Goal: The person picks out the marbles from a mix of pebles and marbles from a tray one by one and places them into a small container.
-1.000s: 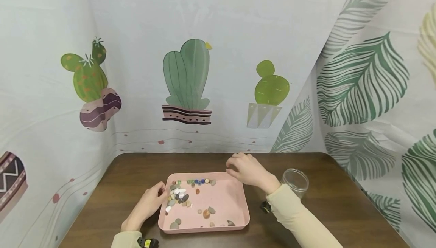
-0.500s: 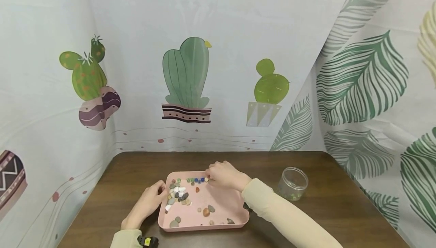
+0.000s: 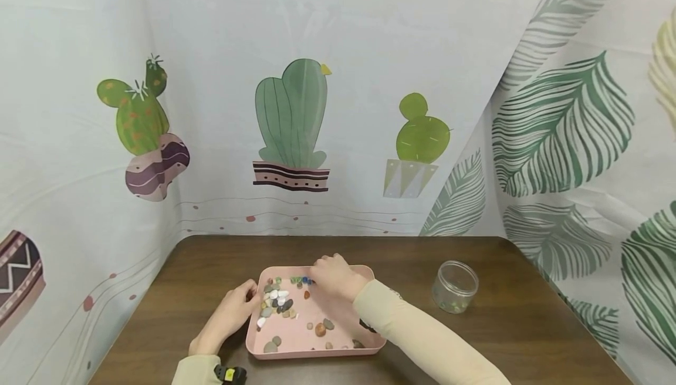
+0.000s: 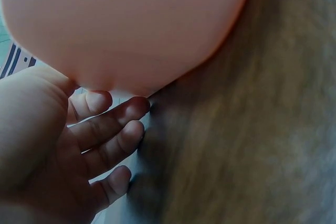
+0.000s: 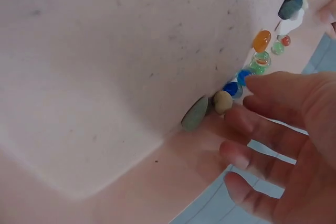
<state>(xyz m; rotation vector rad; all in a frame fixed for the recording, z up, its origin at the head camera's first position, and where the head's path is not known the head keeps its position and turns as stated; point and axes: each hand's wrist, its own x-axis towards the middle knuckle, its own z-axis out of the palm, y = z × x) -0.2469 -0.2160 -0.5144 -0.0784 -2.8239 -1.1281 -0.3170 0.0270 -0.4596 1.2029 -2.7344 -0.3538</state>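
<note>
A shallow pink tray (image 3: 348, 338) holds several pebbles and glass marbles. My left hand (image 3: 229, 314) grips its left side; in the left wrist view, the thumb goes over the rim and the fingers lie bent against the outer wall (image 4: 131, 35). My right hand (image 3: 335, 276) reaches over the far wall. In the right wrist view, its parted fingers hover by a dark blue marble (image 5: 231, 88), a lighter blue marble (image 5: 244, 76) and a beige pebble (image 5: 223, 102). The thumb tip is right beside the lighter blue one; whether it touches is unclear. A grey-green pebble (image 5: 195, 114) lies nearby.
A clear round jar (image 3: 455, 286) with small green pieces at its bottom stands right of the tray on the brown table (image 3: 507, 326). White, grey and tan pebbles (image 3: 277, 300) cluster at the tray's left. A cactus-print cloth (image 3: 359, 138) hangs behind.
My right hand has moved left from above the tray's far right corner to the row of marbles along the far wall. My left hand stays at the tray's left side.
</note>
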